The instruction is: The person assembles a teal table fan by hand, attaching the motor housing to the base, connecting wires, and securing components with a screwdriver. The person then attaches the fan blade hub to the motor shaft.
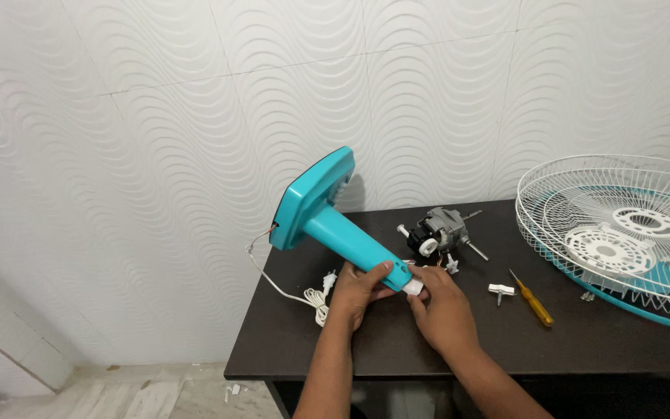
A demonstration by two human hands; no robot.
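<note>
Turquoise fan stand (321, 219); white wire fan guards (622, 225) at 3 o'clock, turquoise-rimmed; yellow-handled screwdriver (534, 304); white power cord (304, 293); dark brown desk (583, 341); white wave-patterned wall tiles (157, 155).

There is only one view, from a camera on the person's head, so no second view shares any part of the scene. It looks forward and down at a dark table (583, 341) which stands against a white wavy-tiled wall (157, 155). The view is near: both forearms enter from the bottom centre of the frame, and a strip of floor (118, 388) shows at the lower left.
</note>
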